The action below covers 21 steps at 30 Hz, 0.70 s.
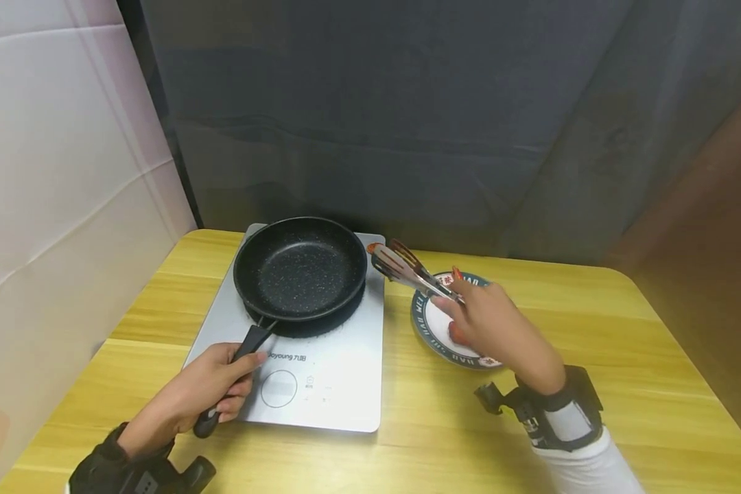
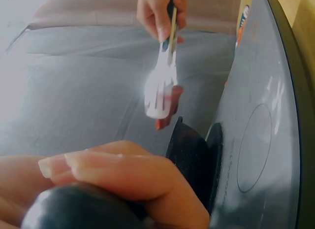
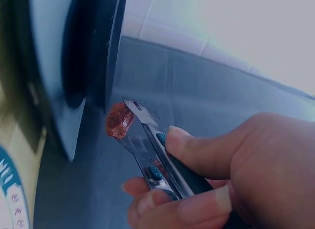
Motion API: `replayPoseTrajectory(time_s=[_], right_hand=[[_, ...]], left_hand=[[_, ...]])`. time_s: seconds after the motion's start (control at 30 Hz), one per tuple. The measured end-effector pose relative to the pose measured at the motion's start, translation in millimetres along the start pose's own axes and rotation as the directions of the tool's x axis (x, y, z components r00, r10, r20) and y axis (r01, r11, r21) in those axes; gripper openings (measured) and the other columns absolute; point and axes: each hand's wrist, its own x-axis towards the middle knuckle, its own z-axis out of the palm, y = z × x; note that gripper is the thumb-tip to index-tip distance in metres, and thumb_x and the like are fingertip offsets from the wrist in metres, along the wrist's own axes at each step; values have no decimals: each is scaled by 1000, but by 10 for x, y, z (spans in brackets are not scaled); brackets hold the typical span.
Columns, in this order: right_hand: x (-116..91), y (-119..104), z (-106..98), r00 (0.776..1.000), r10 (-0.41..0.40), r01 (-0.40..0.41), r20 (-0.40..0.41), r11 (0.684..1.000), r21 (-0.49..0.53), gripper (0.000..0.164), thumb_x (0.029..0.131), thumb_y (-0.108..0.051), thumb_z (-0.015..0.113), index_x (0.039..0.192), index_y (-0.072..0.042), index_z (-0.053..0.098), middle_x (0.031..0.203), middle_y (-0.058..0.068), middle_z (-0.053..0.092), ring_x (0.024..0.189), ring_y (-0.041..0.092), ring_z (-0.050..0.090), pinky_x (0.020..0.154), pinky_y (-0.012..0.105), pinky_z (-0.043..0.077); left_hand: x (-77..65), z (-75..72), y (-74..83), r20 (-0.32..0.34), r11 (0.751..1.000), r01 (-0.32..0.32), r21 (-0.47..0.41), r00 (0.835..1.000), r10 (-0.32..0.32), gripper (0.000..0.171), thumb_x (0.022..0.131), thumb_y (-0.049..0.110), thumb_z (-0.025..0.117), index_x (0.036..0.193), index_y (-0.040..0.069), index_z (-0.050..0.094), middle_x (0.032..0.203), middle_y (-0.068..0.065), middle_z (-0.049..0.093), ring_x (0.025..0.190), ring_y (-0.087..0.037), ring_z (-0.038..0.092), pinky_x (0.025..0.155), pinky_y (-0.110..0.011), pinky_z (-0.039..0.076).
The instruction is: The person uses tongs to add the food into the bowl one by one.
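Observation:
My left hand (image 1: pixel 213 385) grips the black handle (image 1: pixel 206 424) of a speckled frying pan (image 1: pixel 302 274), whose inside looks bare. The pan sits on a white induction cooker (image 1: pixel 346 398). My right hand (image 1: pixel 500 326) holds metal tongs (image 1: pixel 401 266), their slotted tips just right of the pan's rim. Between those tips is a glossy reddish-brown piece of food (image 3: pixel 118 121), its kind unclear. Below the right hand lies a round plate (image 1: pixel 435 331) with a dark patterned rim. Some red food (image 1: pixel 457 334) on it is partly hidden by the hand.
The yellow wood-grain table (image 1: pixel 568 309) extends right of the plate and in front of the cooker. A dark grey cloth (image 1: pixel 377 137) hangs behind it. A white panel (image 1: pixel 68 151) stands at left and a brown surface (image 1: pixel 710 219) at right.

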Motion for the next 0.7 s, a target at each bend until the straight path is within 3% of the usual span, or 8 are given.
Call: replayPoseTrajectory(time_s=[0.23, 0.4, 0.7], right_hand=[[191, -312, 68, 991, -128, 126, 34, 991, 52, 25, 97, -24, 58, 91, -1, 58, 60, 1, 42, 52, 15, 40, 47, 27, 36], [314, -532, 116, 984, -150, 146, 91, 988, 50, 26, 96, -28, 60, 90, -3, 56, 58, 0, 42, 49, 13, 41, 43, 23, 35], [431, -738, 231, 964, -254, 254, 83, 967, 8, 28, 95, -30, 62, 83, -5, 56, 55, 0, 41, 45, 13, 42, 39, 23, 33]], left_hand=[[-10, -3, 3, 6, 1000, -7, 2, 1000, 7, 30, 103, 23, 47, 81, 6, 35, 57, 3, 32, 40, -6, 30, 36, -21, 30], [-8, -3, 3, 2, 1000, -6, 1, 1000, 6, 30, 103, 22, 47, 80, 6, 35, 57, 3, 33, 40, -6, 30, 36, -21, 31], [-2, -2, -10, 2, 1000, -1, -5, 1000, 1, 30, 102, 23, 47, 80, 6, 35, 57, 3, 33, 40, -6, 30, 36, -21, 30]])
